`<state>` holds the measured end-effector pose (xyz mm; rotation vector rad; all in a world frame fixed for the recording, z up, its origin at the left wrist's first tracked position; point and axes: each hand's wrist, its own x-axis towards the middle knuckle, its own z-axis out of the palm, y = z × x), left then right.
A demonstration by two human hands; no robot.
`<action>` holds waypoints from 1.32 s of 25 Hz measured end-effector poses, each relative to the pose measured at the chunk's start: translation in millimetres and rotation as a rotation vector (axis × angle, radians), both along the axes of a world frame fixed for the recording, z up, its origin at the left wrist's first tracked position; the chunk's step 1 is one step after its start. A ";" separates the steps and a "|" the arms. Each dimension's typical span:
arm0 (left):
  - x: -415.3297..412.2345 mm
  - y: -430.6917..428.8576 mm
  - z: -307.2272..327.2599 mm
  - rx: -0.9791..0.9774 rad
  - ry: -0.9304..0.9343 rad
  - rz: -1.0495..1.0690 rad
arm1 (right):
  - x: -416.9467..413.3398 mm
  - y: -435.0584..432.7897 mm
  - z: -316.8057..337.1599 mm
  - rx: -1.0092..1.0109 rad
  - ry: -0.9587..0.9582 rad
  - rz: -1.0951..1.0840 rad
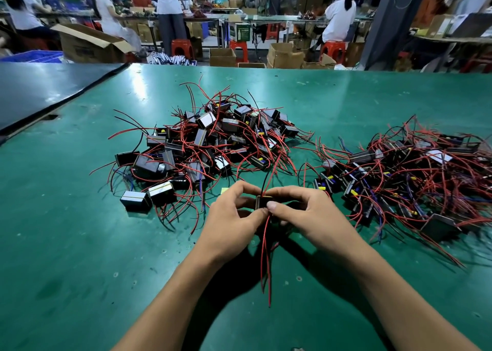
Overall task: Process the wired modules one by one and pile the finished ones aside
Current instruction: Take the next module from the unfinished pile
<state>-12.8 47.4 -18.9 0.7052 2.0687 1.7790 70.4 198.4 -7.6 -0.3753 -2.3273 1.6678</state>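
A module (263, 202) sat pinched between the left hand (234, 217) and right hand (306, 213), thumbs meeting, forearms angled inward above the green table (80, 217), red wires (266, 257) dangling, between two piles (207, 143).

The head-worn camera is looking forward and down across the tabletop (69, 244), hovering close above its near edge.

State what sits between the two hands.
In the head view, one dark wired module, pinched by left hand and right hand, its red leads trailing toward the wearer.
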 end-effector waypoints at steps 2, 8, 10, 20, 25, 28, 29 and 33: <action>-6.6 -2.4 0.8 0.034 -0.043 0.077 | -3.5 -2.2 -0.3 -0.013 -0.020 -0.008; -24.0 -10.1 4.3 0.094 -0.186 0.144 | -25.9 -8.8 6.3 0.102 -0.052 -0.115; -26.1 -8.5 4.5 0.100 -0.202 0.134 | -46.4 -7.6 16.2 0.209 -0.067 -0.101; -30.3 -2.8 -0.7 0.212 -0.363 0.184 | -137.7 7.2 3.5 0.977 -0.451 -0.329; -28.2 -4.9 4.7 0.214 -0.388 0.187 | -137.4 18.1 2.0 1.158 -0.333 -0.297; -24.9 -4.7 5.7 0.193 -0.375 0.174 | -130.6 18.2 0.9 1.178 -0.292 -0.257; -23.0 -4.8 5.3 0.186 -0.368 0.164 | -127.8 17.8 0.9 1.155 -0.291 -0.242; -18.9 -4.3 7.5 0.154 -0.384 0.129 | -113.3 15.7 1.9 1.044 -0.318 -0.243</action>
